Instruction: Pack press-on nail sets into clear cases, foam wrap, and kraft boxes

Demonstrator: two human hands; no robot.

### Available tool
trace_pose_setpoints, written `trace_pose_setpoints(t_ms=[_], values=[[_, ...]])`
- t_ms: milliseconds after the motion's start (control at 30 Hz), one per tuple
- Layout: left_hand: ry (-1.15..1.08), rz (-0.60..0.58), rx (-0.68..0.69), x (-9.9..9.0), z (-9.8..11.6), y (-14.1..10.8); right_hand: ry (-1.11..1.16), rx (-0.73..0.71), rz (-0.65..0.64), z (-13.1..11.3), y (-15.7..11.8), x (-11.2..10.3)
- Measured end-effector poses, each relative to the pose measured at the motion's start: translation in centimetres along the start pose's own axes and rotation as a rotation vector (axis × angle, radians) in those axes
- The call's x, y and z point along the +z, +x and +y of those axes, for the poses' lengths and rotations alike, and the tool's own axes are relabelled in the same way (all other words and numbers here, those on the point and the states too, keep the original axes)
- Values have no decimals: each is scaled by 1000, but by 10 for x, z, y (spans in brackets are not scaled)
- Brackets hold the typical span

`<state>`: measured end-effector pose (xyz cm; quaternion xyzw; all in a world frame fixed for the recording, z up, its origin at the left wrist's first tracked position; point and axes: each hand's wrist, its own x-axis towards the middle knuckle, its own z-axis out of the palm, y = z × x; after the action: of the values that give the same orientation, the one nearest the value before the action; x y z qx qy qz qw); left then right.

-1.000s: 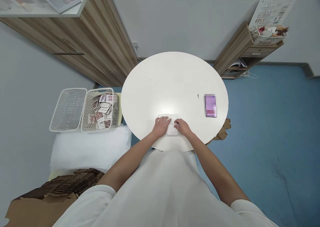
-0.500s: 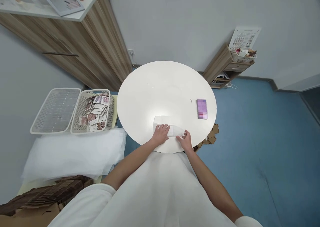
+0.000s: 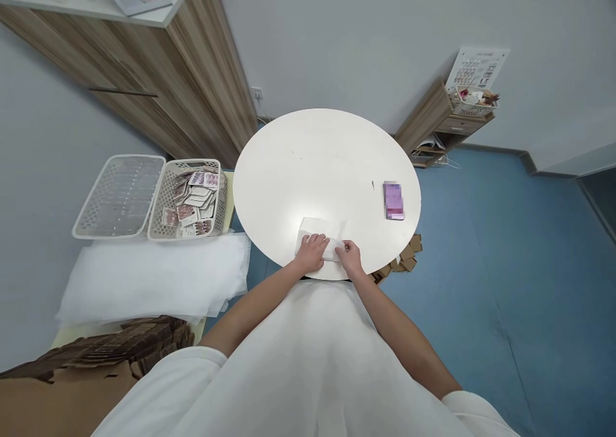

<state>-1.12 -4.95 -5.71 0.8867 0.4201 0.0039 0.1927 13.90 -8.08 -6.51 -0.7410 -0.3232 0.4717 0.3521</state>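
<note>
A white, thin, soft-looking sheet lies partly folded near the front edge of the white round table. My left hand rests flat on its left part, fingers spread and pressing down. At the sheet's right end, my right hand is closed, its thumb and fingers pinching the sheet's edge. A see-through flap of the sheet stands up just beyond my right fingers. Whether anything lies inside the folds cannot be seen.
A purple, blurred-out flat item lies on the table's right side. Left of the table, a white basket holds many small printed packs, beside another basket with clear pieces. White sheets and brown cardboard lie nearer me.
My right hand has moved left toward my left hand, bringing the sheet's right end up and inward. My left hand stays on the sheet. The whole view has shifted slightly.
</note>
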Motion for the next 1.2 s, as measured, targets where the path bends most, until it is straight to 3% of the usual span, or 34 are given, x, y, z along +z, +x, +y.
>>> trace_pose_setpoints(t_ms=[167,233,333,400,533,700,800,900,1200], values=[[-44,42,-36,-4,-6,-11,-309,-210,-213,-19,-2,5],[-95,114,-203,-2,-11,-24,-420,-278,-277,-23,-2,1],[-303,182,-588,7,-14,-48,-533,-356,-367,-21,-2,-3],[-558,185,-769,15,-14,-59,-563,-361,-342,-17,-2,-2],[-1011,209,-949,25,-9,-53,-548,-349,-156,-5,-3,10],[-1185,328,-1109,23,-10,-26,-482,-364,-108,4,-2,19],[-1240,355,-1057,17,-13,-21,-473,-380,-103,6,-2,21],[-1203,310,-850,10,-14,-20,-467,-397,-90,7,-2,25],[-629,149,-430,9,7,-5,-380,-336,-230,-3,7,23]])
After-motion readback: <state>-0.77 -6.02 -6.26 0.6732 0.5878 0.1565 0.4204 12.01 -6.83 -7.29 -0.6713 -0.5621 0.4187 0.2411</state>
